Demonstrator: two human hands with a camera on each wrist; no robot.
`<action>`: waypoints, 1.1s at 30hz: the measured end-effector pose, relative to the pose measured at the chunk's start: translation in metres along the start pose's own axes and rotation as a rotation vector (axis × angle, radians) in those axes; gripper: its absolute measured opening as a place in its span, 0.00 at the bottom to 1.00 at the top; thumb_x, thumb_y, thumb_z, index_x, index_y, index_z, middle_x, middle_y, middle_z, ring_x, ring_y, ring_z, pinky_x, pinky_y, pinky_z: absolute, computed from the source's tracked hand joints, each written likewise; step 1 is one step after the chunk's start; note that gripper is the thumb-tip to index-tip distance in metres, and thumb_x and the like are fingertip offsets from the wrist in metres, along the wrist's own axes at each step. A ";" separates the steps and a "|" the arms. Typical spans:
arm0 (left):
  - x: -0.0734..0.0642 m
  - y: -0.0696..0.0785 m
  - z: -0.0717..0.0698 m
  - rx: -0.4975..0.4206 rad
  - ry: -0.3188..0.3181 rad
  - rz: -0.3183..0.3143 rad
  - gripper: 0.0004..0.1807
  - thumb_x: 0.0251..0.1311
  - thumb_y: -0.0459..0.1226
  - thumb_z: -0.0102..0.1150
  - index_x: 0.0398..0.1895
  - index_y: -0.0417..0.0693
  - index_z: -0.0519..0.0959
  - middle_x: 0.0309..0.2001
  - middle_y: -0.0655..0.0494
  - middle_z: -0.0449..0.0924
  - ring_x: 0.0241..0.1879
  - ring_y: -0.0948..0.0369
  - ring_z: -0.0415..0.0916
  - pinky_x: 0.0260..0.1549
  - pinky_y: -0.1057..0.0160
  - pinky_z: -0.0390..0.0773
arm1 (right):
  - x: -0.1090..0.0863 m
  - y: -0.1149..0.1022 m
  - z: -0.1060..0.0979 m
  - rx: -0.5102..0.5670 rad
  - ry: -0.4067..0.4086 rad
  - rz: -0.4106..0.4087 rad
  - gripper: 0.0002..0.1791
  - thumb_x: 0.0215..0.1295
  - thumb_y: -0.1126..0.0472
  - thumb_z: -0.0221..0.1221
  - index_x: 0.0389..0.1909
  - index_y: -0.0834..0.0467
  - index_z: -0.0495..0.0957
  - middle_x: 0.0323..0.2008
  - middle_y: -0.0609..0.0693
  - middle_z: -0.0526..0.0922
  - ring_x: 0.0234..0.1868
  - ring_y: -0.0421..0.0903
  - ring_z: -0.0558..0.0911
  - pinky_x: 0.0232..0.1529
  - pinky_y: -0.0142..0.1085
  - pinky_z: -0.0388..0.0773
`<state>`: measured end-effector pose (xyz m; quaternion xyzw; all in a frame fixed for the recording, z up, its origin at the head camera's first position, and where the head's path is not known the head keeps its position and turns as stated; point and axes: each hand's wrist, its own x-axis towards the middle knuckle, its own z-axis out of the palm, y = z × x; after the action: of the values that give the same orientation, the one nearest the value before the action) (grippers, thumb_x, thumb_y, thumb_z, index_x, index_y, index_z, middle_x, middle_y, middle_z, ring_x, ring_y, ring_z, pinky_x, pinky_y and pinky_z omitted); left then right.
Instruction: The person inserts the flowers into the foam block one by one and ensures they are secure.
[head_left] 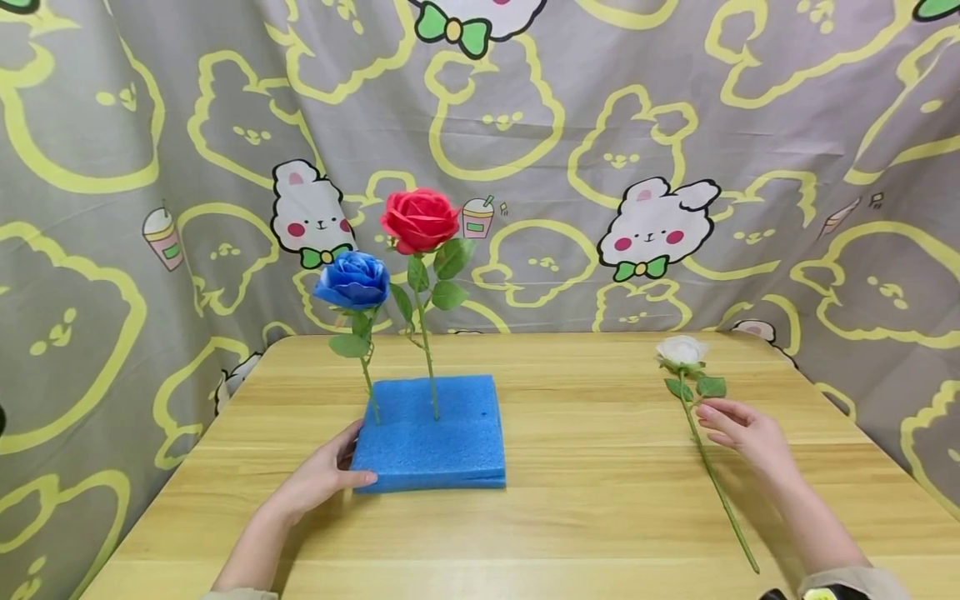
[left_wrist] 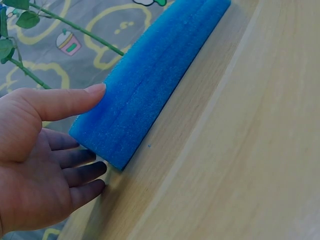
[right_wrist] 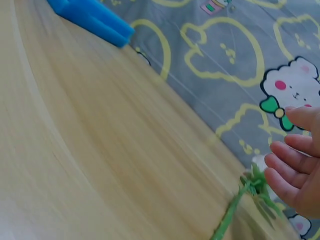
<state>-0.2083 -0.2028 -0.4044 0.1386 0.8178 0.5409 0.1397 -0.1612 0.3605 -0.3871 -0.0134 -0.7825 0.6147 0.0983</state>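
My left hand (head_left: pixel 321 477) is at the left end of a blue foam block (head_left: pixel 442 442). In the left wrist view its extended thumb (left_wrist: pixel 75 102) touches the front face, while the loosely bent fingers lie against the end. A blue rose (head_left: pixel 354 282) and a taller red rose (head_left: pixel 420 220) stand upright in the block, their green stems stuck into its top. On the right of the table lies a white rose (head_left: pixel 681 352) with a long stem (head_left: pixel 712 471). My right hand (head_left: pixel 750 435) hovers beside this stem just below the leaves, fingers loosely extended and holding nothing.
The wooden table (head_left: pixel 585 508) extends between the block and the white rose. Behind it hangs a grey curtain (head_left: pixel 525 92) with yellow outlines and cartoon animals, which also runs along both sides.
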 end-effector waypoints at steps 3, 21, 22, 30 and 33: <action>0.000 0.000 0.000 0.001 0.002 -0.005 0.52 0.51 0.38 0.66 0.71 0.32 0.42 0.68 0.29 0.44 0.66 0.37 0.47 0.62 0.41 0.50 | 0.000 0.003 -0.005 -0.021 0.006 0.025 0.05 0.66 0.57 0.56 0.41 0.49 0.76 0.34 0.30 0.80 0.36 0.29 0.80 0.37 0.26 0.78; 0.001 0.001 0.001 -0.004 -0.002 0.002 0.52 0.51 0.37 0.66 0.70 0.31 0.42 0.68 0.29 0.45 0.66 0.37 0.48 0.61 0.42 0.52 | 0.002 0.027 -0.023 -0.226 -0.051 0.221 0.36 0.67 0.52 0.54 0.58 0.80 0.57 0.38 0.53 0.82 0.33 0.34 0.80 0.36 0.32 0.79; 0.001 0.001 0.001 -0.005 -0.003 0.003 0.52 0.51 0.37 0.66 0.70 0.31 0.42 0.68 0.29 0.45 0.66 0.37 0.48 0.61 0.42 0.52 | 0.002 0.028 -0.023 -0.230 -0.057 0.221 0.36 0.67 0.53 0.54 0.58 0.80 0.57 0.39 0.53 0.82 0.33 0.34 0.80 0.36 0.32 0.79; 0.000 0.001 0.000 -0.009 -0.008 0.003 0.52 0.51 0.37 0.66 0.70 0.30 0.41 0.68 0.28 0.44 0.66 0.37 0.47 0.61 0.42 0.52 | 0.004 0.030 -0.023 -0.321 -0.092 0.237 0.36 0.66 0.50 0.55 0.60 0.78 0.59 0.44 0.57 0.81 0.35 0.30 0.78 0.36 0.31 0.77; 0.001 0.001 0.000 -0.008 -0.007 0.003 0.52 0.51 0.37 0.66 0.70 0.31 0.41 0.68 0.28 0.45 0.66 0.37 0.47 0.61 0.42 0.51 | 0.005 0.030 -0.022 -0.362 -0.110 0.228 0.36 0.65 0.51 0.55 0.59 0.77 0.60 0.46 0.62 0.79 0.35 0.32 0.77 0.35 0.32 0.76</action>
<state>-0.2086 -0.2018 -0.4038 0.1411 0.8148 0.5440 0.1423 -0.1653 0.3894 -0.4106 -0.0855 -0.8778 0.4710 -0.0188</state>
